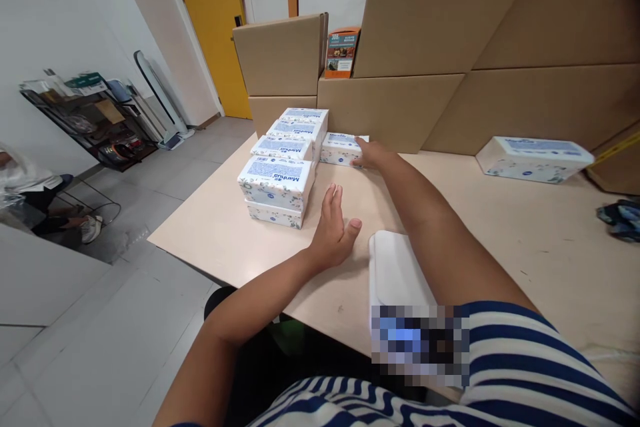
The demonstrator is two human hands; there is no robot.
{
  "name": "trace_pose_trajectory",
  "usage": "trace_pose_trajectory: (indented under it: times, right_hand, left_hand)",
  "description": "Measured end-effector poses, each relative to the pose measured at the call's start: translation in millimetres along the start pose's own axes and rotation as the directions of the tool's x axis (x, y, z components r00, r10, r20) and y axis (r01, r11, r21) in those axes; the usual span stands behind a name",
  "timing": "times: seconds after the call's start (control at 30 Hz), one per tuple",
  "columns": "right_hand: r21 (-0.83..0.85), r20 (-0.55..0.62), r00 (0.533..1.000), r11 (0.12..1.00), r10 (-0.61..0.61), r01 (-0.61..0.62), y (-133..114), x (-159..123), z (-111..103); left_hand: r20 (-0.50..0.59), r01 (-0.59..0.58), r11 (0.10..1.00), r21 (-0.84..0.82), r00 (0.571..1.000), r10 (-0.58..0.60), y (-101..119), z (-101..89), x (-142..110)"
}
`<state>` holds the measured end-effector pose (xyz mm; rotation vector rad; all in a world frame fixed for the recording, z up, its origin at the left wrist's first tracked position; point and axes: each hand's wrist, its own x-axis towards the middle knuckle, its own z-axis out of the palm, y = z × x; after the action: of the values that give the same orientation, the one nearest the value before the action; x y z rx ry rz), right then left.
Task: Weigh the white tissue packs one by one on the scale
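Note:
Several white-and-blue tissue packs (283, 173) stand stacked in a row at the table's left side. My left hand (334, 230) hovers just right of the nearest stack, fingers straight and together, holding nothing. My right hand (371, 153) reaches across the table and rests against the right end of a single tissue pack (339, 149) lying beside the far stacks; its fingers curl on that pack. Another tissue pack (533, 159) lies alone at the far right.
The beige table (500, 227) has large cardboard boxes (450, 73) along its back edge. A white flat device (397, 273) lies near my right forearm. A dark object (620, 220) sits at the right edge. A shelf rack (95, 120) and yellow door (213, 20) stand left.

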<state>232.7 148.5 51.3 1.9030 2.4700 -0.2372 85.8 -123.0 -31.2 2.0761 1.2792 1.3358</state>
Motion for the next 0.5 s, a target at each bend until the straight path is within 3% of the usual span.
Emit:
trace_pose_trajectory:
  times: [0.27, 0.5]
  right_hand:
    - [-0.008, 0.003, 1.0, 1.0, -0.025, 0.025, -1.5, -7.8, -2.9]
    - [0.031, -0.027, 1.0, 0.999, -0.009, 0.01, -6.6, -13.1, -6.8]
  left_hand:
    - [-0.026, 0.022, 1.0, -0.022, 0.999, -0.022, -2.9, 0.3, 1.7]
    - [-0.114, 0.224, 0.956, -0.19, 0.962, -0.248, -6.2, 4.3, 11.4]
